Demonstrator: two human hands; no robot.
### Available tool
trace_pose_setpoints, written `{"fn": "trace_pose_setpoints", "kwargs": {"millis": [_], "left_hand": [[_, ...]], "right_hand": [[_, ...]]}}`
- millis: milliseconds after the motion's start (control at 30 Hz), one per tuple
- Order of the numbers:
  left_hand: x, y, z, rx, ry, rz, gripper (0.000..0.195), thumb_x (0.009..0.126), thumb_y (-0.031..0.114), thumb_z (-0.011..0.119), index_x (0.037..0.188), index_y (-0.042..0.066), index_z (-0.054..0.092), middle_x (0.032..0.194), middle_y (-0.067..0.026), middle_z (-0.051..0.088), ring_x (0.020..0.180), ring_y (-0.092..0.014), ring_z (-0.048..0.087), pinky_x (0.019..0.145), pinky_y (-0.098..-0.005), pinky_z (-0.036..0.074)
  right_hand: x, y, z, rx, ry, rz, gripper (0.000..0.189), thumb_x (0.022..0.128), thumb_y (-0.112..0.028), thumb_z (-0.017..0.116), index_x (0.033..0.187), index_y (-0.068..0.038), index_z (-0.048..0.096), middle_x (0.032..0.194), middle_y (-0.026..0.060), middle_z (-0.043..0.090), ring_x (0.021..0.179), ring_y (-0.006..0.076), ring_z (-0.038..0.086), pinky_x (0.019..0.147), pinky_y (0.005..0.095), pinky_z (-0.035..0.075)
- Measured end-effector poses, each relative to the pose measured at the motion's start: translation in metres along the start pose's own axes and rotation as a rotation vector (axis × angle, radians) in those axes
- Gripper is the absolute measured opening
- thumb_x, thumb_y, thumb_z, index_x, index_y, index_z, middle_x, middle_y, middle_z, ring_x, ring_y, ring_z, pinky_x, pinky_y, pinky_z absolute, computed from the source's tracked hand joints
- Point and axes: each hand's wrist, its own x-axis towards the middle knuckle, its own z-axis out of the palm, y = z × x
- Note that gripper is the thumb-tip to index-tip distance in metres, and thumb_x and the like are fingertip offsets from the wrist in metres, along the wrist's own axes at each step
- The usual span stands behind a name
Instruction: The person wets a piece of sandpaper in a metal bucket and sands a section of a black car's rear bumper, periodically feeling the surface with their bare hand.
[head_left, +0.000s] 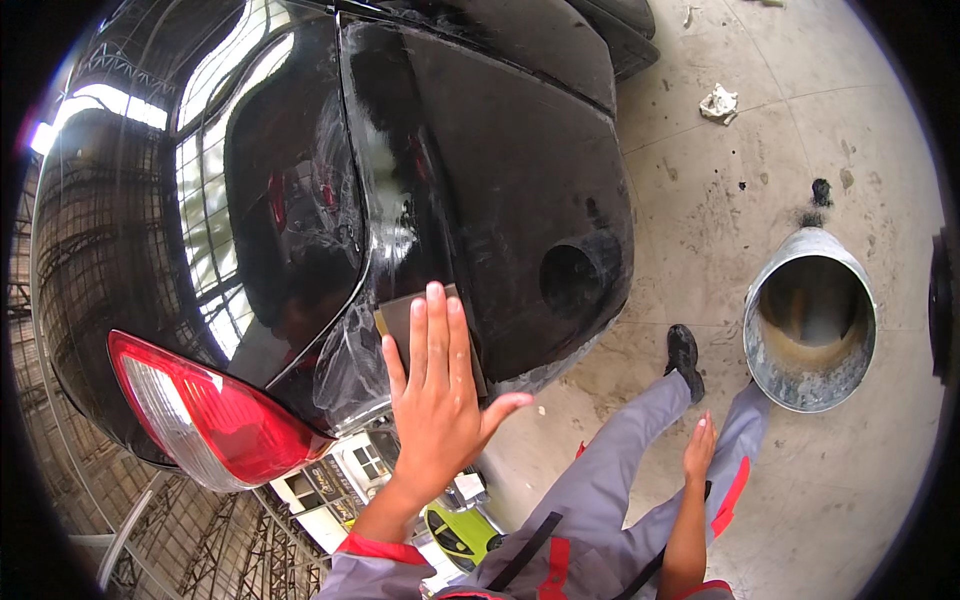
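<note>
My left hand (435, 397) lies flat, fingers spread, over a dark sheet of sandpaper (397, 322), pressing it to the scuffed corner of a black car's bumper (517, 187). Pale, chalky residue streaks the paint around the sheet. A red and clear tail light (217, 420) sits to the left of that wrist. Farther up, a curved panel seam runs between the bumper and the glossy body panel (292, 195). My right hand (699, 450) hangs beside my thigh, seen edge-on, with its fingers straight and nothing visible in it.
A round galvanized metal container (814, 241) stands on the concrete floor (697, 187) by my right foot. Crumpled white material (718, 103) lies farther off. A round recess (574, 277) opens in the bumper. Beyond my left forearm is a lime-green car (457, 536).
</note>
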Motion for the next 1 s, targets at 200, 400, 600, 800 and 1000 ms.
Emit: {"fn": "trace_pose_setpoints", "kwargs": {"millis": [200,400,600,800,1000], "left_hand": [[0.039,-0.003,0.008,0.076,0.123,-0.063,0.106,0.078,0.075,0.042,0.142,-0.009,0.03,0.152,-0.0198,0.028,0.142,-0.032,0.025,0.113,-0.0528,0.01],[-0.032,-0.004,0.022,0.055,-0.07,-0.012,0.103,0.085,0.074,0.027,0.144,-0.01,0.022,0.153,-0.0236,0.022,0.144,-0.035,0.017,0.112,-0.0551,-0.008],[-0.032,-0.003,0.032,0.108,-0.044,0.017,0.101,0.087,0.072,0.029,0.144,-0.011,0.022,0.153,-0.0237,0.022,0.144,-0.035,0.016,0.112,-0.0566,-0.009],[-0.032,-0.004,0.035,0.11,-0.057,-0.083,0.093,0.087,0.07,0.033,0.142,-0.005,0.034,0.15,-0.0173,0.032,0.141,-0.031,0.027,0.112,-0.0566,-0.009],[-0.063,0.002,0.043,-0.016,0.029,0.088,0.098,0.088,0.07,0.033,0.145,-0.008,0.023,0.152,-0.0252,0.022,0.144,-0.037,0.018,0.112,-0.0566,-0.006]], "right_hand": [[0.004,-0.005,-0.004,-0.053,-0.055,-0.037,0.048,0.102,-0.03,0.033,0.139,-0.001,0.043,0.139,0.0225,0.045,0.132,0.0345,0.039,0.111,0.0403,0.027],[0.01,-0.01,-0.007,-0.049,-0.018,-0.033,0.049,0.102,-0.031,0.032,0.138,-0.001,0.043,0.138,0.0218,0.046,0.132,0.0341,0.039,0.11,0.0395,0.028],[0.012,-0.008,-0.002,-0.089,-0.008,-0.043,0.049,0.103,-0.032,0.031,0.139,0.0,0.042,0.138,0.0204,0.047,0.13,0.0337,0.041,0.109,0.0391,0.028],[0.01,0.007,0.007,-0.094,-0.063,-0.021,0.049,0.103,-0.031,0.031,0.14,-0.001,0.042,0.139,0.0214,0.046,0.13,0.0337,0.04,0.109,0.0396,0.028],[0.01,0.017,0.017,-0.037,0.027,-0.005,0.048,0.102,-0.03,0.032,0.139,-0.001,0.042,0.138,0.0215,0.046,0.13,0.0339,0.041,0.109,0.0397,0.029]]}}
